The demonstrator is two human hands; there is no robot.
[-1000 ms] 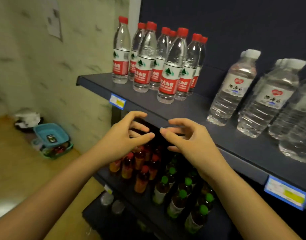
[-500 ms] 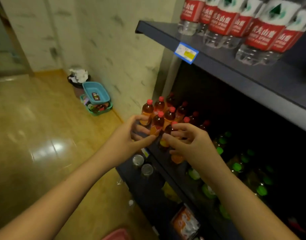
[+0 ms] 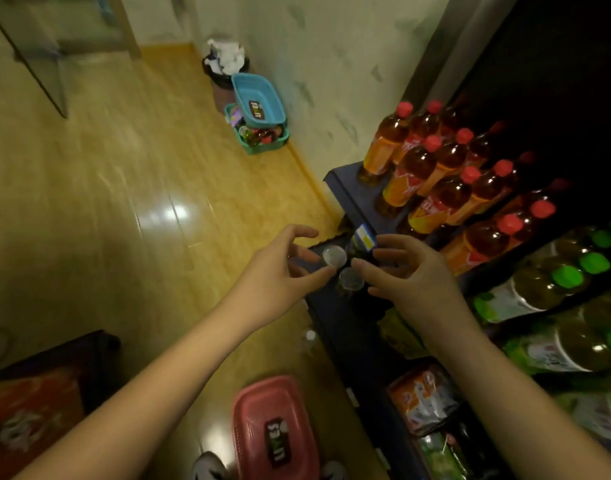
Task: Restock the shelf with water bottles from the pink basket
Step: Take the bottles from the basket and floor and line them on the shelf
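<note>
A pink basket [image 3: 274, 427] sits on the floor at the bottom centre of the frame, its long side running toward the bottom edge; whether bottles lie inside cannot be told. Both hands hover well above it at mid-frame, empty, fingers loosely curled and spread. The left hand [image 3: 280, 271] lies slightly nearer the basket than the right hand [image 3: 406, 275]. Reaching it probably means dropping both hands toward the bottom edge. The dark shelf [image 3: 345, 195] of red-capped bottles [image 3: 435, 168] fills the right side.
</note>
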